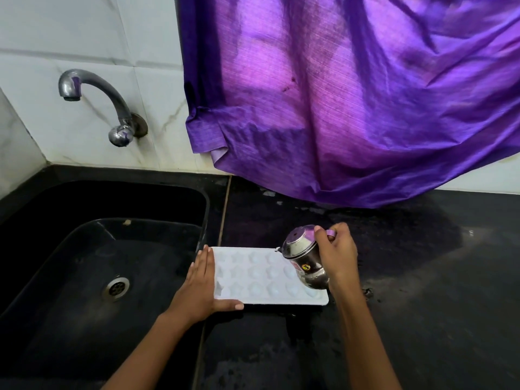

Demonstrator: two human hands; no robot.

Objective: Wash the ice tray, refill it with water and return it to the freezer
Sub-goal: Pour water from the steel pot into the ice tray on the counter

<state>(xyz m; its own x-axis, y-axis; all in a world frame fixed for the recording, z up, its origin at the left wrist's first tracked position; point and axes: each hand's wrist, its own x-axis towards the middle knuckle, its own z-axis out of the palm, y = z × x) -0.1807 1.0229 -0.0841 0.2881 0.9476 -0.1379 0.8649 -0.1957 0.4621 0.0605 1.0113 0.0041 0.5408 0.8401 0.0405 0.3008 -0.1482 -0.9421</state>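
White plastic, the ice tray (253, 277) lies flat on the black worktop (422, 277) just right of the sink (56, 198); whether its cells hold water is hard to tell. A steel jug (305, 258) tilts over its right end, gripped by the handle in the right hand (337, 254). The left hand (197, 288), held flat, rests against the tray's left edge.

— What hangs over the counter (422, 305)?
— A purple curtain (351, 94). Left of it a steel tap (119, 108) juts from white tiles (84, 29) above a black sink (70, 263).
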